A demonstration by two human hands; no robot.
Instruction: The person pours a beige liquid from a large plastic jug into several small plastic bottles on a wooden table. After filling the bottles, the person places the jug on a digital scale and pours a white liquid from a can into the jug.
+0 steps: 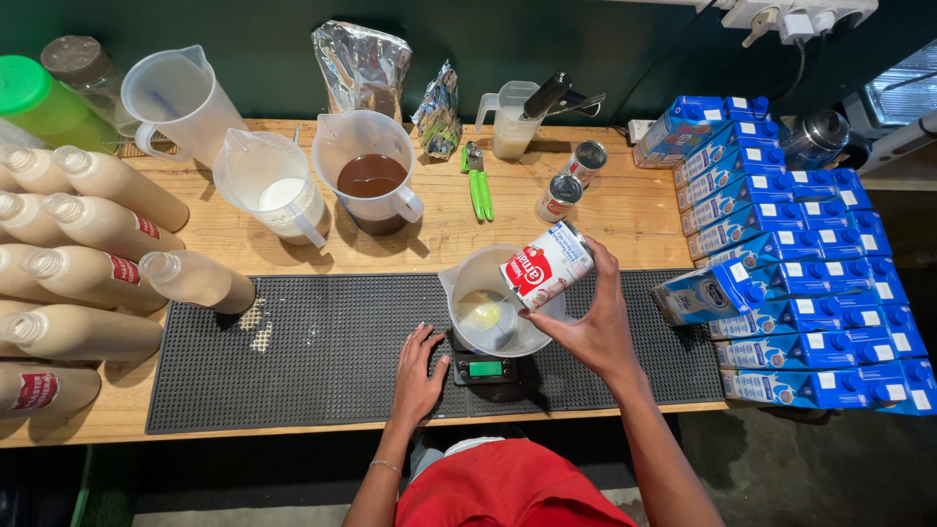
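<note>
Our left hand [418, 369] lies flat, fingers released; right fingers [586, 256] clench the rigid, slick can [547, 264] around its sides over the jug [488, 312].

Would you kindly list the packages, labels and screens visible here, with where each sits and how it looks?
Tilted can: in the right hand over the jug; white and red label.
Scale screen: under the jug, by the left hand; small green rectangle.
Cartons: stacked at the right; blue and white boxes.
Bottles: lying at the left; beige, some with red labels.
Foil bags: at the back wall; crumpled silver.
Two small cans: behind the jug; opened tops.
</note>
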